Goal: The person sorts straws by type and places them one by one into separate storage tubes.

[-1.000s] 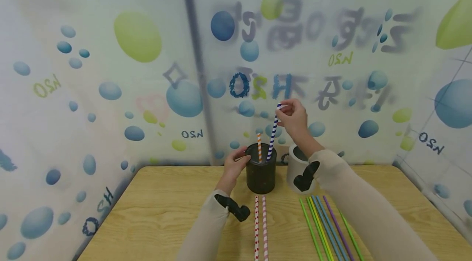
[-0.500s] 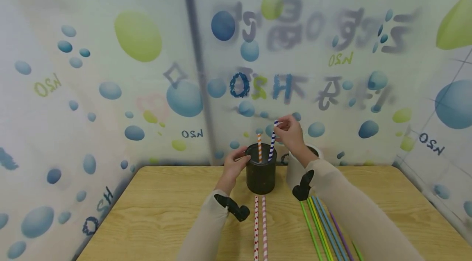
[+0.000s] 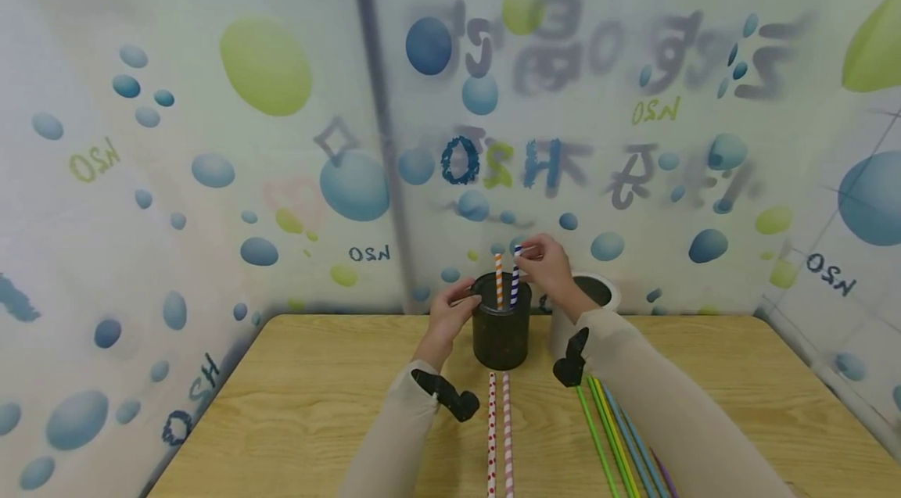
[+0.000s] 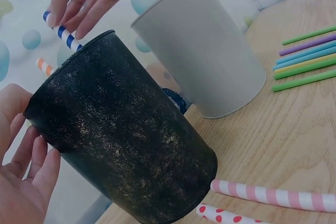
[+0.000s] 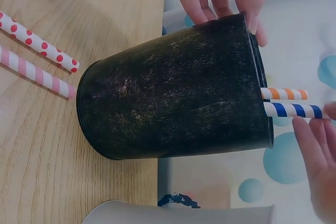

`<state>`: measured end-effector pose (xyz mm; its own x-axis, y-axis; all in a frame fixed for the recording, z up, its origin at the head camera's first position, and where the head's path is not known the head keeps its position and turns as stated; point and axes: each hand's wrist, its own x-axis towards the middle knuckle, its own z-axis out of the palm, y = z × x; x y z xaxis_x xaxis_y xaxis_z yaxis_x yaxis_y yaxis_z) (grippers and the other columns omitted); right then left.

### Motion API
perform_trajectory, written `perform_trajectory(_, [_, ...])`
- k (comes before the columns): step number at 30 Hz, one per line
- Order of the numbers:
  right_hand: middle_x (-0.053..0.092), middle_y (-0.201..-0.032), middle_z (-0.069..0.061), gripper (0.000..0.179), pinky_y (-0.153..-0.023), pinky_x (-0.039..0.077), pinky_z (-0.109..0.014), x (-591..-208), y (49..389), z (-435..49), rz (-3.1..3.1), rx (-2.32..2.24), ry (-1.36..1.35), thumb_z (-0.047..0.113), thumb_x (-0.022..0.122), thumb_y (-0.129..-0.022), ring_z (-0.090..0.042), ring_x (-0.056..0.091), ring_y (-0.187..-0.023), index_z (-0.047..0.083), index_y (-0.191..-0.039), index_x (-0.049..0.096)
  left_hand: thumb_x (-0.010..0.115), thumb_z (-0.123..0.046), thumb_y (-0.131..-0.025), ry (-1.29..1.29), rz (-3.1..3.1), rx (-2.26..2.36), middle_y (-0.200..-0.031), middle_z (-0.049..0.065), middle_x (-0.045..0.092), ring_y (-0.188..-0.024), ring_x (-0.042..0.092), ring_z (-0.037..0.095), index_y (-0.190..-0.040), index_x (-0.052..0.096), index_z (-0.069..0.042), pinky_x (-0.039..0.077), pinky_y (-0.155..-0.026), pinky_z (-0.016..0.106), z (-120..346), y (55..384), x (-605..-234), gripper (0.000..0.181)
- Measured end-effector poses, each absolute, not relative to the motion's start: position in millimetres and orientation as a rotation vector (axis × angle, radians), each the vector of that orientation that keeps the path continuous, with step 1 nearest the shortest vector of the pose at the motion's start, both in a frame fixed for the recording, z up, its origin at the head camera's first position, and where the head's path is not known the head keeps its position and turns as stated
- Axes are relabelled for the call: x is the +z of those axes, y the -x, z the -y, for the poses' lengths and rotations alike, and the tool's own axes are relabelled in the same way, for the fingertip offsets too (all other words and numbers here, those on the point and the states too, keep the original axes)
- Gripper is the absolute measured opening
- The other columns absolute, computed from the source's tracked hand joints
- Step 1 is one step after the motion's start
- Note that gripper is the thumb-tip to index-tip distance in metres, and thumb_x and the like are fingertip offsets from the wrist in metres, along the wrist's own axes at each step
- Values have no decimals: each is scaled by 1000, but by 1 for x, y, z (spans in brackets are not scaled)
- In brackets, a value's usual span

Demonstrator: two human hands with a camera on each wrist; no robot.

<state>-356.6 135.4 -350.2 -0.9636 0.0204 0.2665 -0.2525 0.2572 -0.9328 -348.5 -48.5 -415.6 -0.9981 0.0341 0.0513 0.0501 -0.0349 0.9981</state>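
A black cylindrical can (image 3: 500, 342) stands on the table. My left hand (image 3: 451, 314) grips its left side by the rim, seen close in the left wrist view. An orange-and-white striped paper straw (image 3: 499, 279) stands inside the can. Beside it, a blue-and-white striped paper straw (image 5: 294, 110) reaches down into the can, its top end pinched between the thumb and fingers of my right hand (image 3: 547, 267). The lower parts of both straws are hidden by the can wall.
A white can (image 4: 205, 51) stands to the right of the black one. Red-dotted (image 3: 491, 435) and pink-striped (image 3: 507, 435) straws lie in front on the wooden table (image 3: 303, 404). Several green, yellow, blue and purple sticks (image 4: 304, 59) lie at the right, partly under my right sleeve.
My right hand has come down and to the left, lowering the blue-striped straw deeper into the black can and nearer the orange one. The left hand has kept its place.
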Motion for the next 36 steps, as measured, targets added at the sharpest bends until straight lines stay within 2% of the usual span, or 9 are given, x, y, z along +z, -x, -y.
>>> perform_trajectory(10, [58,-100,-20,25,-66,55,-34,-361,367,-131,2368,1752,-143,3,62,-85,-30,58,-89,-4,-109,54,64,-10,-83,26,2186,-2231,-113,13,56,-100,55,24,-120,61,-9,49,-85,35,46,350,-418,37])
perform_trajectory(22, [60,-103,-22,28,-67,55,-36,-369,371,-126,2372,1767,-59,6,64,-84,-33,61,-89,-3,-109,58,64,-12,-84,46,2204,-2235,-115,13,55,-104,53,25,-122,60,-9,48,-87,37,48,350,-417,39])
perform_trajectory(29, [62,-95,-20,23,-60,55,-35,-370,373,-124,2339,1753,-97,9,67,-82,-29,62,-80,-1,-102,59,63,-12,-85,53,2201,-2273,-119,14,53,-107,52,27,-124,57,-7,46,-90,41,49,353,-417,41])
perform_trajectory(36, [60,-104,-22,28,-62,54,-33,-370,376,-120,2409,1715,-45,8,63,-85,-32,61,-88,0,-111,58,63,-12,-85,45,2196,-2274,-118,12,54,-105,53,24,-123,59,-10,46,-89,38,49,352,-417,39])
